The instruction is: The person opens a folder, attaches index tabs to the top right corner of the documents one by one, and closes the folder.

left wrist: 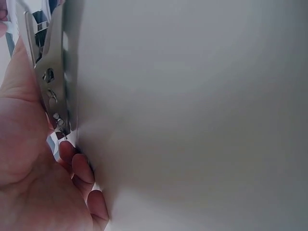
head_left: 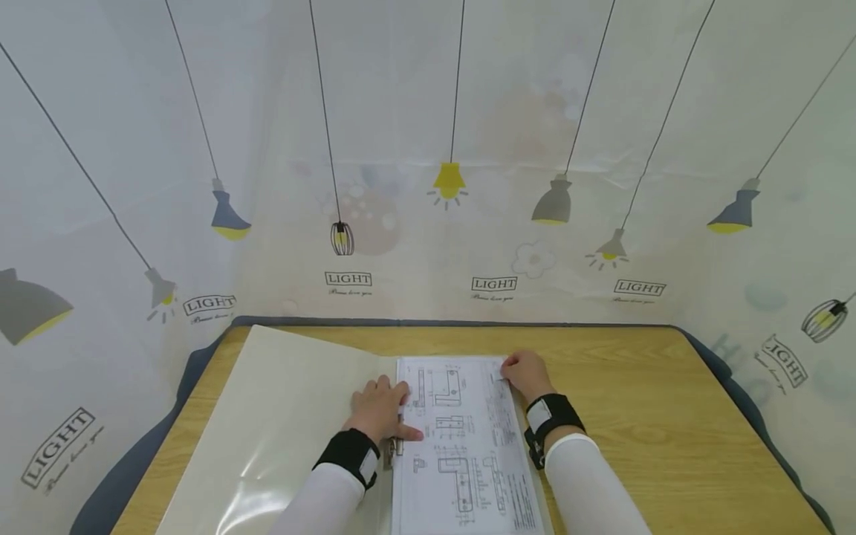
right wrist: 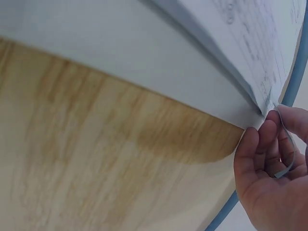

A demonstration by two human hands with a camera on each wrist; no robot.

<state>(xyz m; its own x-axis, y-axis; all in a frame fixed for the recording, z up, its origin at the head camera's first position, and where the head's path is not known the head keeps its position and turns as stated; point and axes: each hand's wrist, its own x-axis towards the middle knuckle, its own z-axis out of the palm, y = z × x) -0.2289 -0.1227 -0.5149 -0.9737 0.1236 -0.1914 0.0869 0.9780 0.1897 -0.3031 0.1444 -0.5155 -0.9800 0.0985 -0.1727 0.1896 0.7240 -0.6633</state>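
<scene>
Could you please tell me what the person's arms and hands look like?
The left hand and right hand are bare, without gloves. The left sleeve and right sleeve are white. The left wristband and right wristband are black, each with a pale patch.

Both forearms (head_left: 324, 498) extend from the bottom edge; the left hand (head_left: 377, 410), at lower centre, spreads its thumb (head_left: 409, 432) from its fingers (head_left: 400, 391); the right hand (head_left: 528, 373), higher and rightward, pinches.
</scene>
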